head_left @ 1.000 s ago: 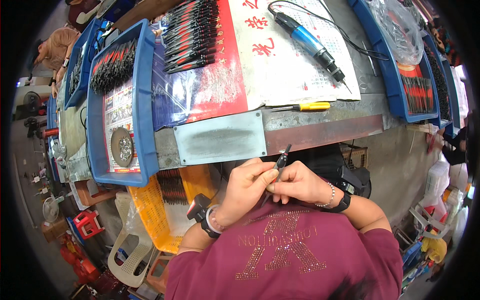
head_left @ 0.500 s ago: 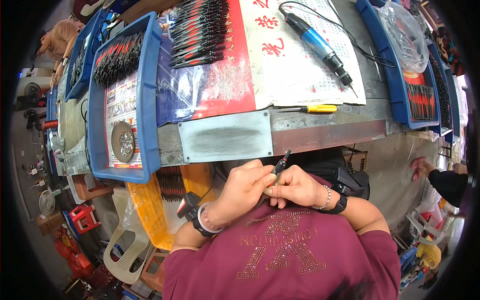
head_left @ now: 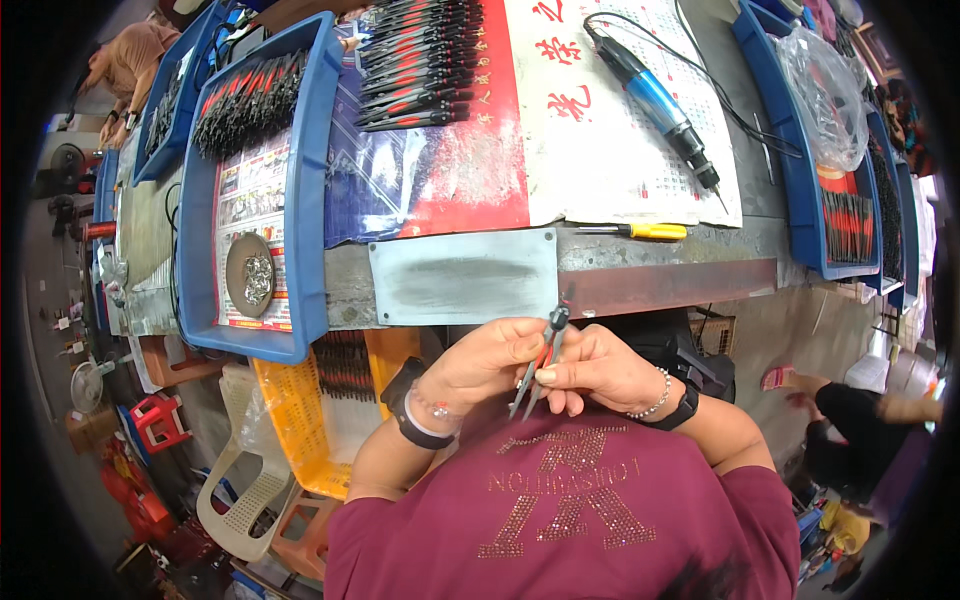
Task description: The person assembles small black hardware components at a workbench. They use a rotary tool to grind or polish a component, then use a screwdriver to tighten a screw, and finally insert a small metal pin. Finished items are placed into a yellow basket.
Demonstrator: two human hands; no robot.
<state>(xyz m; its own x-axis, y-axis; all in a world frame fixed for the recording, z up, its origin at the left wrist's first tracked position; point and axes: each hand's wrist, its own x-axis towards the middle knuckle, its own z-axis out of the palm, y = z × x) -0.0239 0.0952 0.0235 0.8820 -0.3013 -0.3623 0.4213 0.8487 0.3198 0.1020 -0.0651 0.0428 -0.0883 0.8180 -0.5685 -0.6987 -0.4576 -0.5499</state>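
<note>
Between my hands, just off the bench edge, is a slim black-and-red tool (head_left: 553, 340) with two pointed grey legs, rather like a drawing compass. Its black head points away and its legs hang slightly spread towards my shirt. My left hand (head_left: 492, 356) pinches it from the left, thumb near the red part. From the right, my right hand (head_left: 602, 372) grips it lower down, with the thumb at the legs and the other fingers curled. Similar black-and-red tools (head_left: 420, 75) lie in a neat row on the bench.
A blue tray (head_left: 306, 220) at left holds more tools and a round dish (head_left: 237, 283) of small metal parts. On the bench lie a blue electric screwdriver (head_left: 655, 100) with a cord and a yellow-handled screwdriver (head_left: 655, 232). Below stands a yellow crate (head_left: 290, 425); blue bins (head_left: 803, 225) stand right.
The tool has turned more upright in my hands, and its two grey legs now show below the fingers. My hands remain closed around it. The view has shifted slightly.
</note>
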